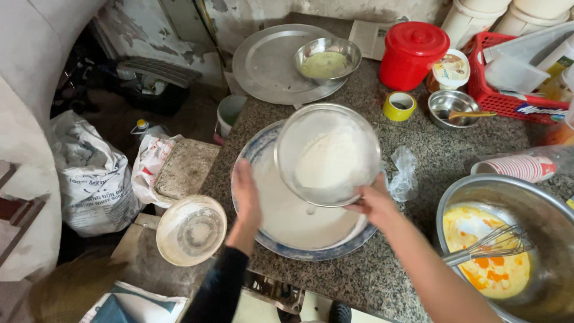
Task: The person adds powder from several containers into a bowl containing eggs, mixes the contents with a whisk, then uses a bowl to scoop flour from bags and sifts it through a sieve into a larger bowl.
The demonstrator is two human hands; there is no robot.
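Counter: speckled grey granite worktop (430, 149).
Wall: peeling, stained plaster wall (239, 15) behind.
Floor: dim, cluttered floor (185, 116) at left.

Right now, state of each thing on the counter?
sieve: tilted, flour inside, held by right hand
left hand: open, palm beside the sieve
blue-rimmed plate: covered in sifted flour
red canister: lid on
large steel bowl: holds yellow egg mix, whisk resting in it
small steel bowl: holds pale liquid, sits on round tray
tape roll: lying flat
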